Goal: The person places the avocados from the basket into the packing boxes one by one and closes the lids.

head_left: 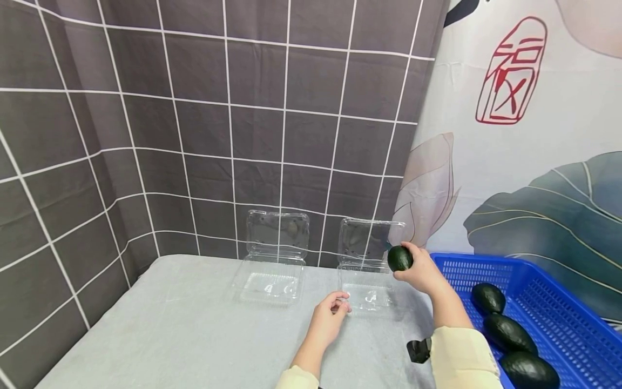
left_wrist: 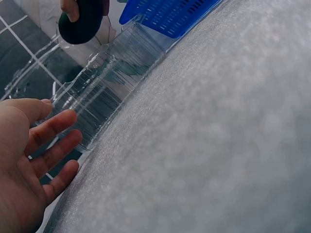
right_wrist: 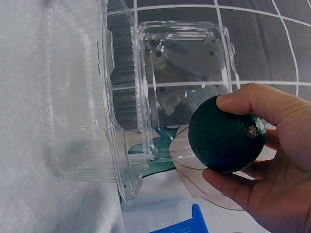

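Note:
In the head view my right hand [head_left: 421, 270] grips a dark green avocado [head_left: 400, 258] between thumb and fingers, above the right side of a clear plastic clamshell box [head_left: 366, 296]. The right wrist view shows the avocado's stem end [right_wrist: 252, 131] facing the palm. That box stands with its lid [head_left: 362, 240] raised at the back. My left hand [left_wrist: 34, 155] is at the box's left side, fingers spread and slightly bent, holding nothing; whether the fingertips touch the plastic I cannot tell. A second clear clamshell box [head_left: 269, 286] lies to the left, its lid [head_left: 277, 233] also up.
A blue slotted basket [head_left: 573, 319] stands at the right with three avocados [head_left: 509, 333] in view. Grey cloth covers the table [head_left: 194, 324]. Behind it hangs a grey gridded curtain [head_left: 257, 129]. A small black object [head_left: 419, 350] sits by the right sleeve.

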The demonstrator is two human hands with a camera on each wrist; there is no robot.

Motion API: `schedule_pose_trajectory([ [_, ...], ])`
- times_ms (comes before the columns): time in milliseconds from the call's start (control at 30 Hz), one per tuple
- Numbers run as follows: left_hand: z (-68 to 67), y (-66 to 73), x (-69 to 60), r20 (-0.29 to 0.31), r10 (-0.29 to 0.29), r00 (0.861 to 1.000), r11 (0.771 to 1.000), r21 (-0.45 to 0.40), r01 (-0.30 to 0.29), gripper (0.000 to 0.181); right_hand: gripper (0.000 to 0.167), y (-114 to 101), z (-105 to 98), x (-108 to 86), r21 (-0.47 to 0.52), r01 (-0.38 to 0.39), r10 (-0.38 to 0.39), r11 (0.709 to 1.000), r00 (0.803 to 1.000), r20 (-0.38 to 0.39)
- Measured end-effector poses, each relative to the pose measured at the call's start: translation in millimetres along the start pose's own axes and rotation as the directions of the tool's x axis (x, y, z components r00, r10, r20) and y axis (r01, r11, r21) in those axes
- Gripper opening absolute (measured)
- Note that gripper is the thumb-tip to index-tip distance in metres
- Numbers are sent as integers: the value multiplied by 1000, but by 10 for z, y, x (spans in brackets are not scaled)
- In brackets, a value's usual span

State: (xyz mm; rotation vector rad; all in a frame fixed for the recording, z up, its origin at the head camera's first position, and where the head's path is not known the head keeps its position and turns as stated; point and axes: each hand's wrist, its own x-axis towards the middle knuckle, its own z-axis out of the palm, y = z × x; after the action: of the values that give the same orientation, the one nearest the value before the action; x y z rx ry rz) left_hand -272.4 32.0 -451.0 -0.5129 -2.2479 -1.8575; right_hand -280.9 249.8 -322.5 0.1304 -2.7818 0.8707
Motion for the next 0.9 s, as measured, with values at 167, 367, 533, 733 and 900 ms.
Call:
schedule_pose_trajectory([
  [167, 5, -4, 4, 1, -7, 1000, 1000, 5, 7, 14, 79, -1, 24, -2, 2, 11, -11, 1000, 1000, 4],
  [367, 1, 5, 0, 1, -2, 1000, 1000, 7, 2, 15, 79, 15, 51, -1, 9, 25, -25, 1000, 1000, 12],
  [533, 10, 15, 4, 1, 1, 1000, 1000, 7, -1, 17, 78, 24, 73, -3, 6, 42, -42, 999, 999, 0],
  [733, 13, 9, 6, -2, -3, 1000, 1000, 6, 3, 15, 78, 63, 153, -37, -3, 36, -36, 999, 999, -9],
  [900, 8, 4, 0, -10, -1, 1000, 1000, 10, 1, 15, 80, 97, 246, -92, 10, 7, -7, 1000, 1000, -3],
])
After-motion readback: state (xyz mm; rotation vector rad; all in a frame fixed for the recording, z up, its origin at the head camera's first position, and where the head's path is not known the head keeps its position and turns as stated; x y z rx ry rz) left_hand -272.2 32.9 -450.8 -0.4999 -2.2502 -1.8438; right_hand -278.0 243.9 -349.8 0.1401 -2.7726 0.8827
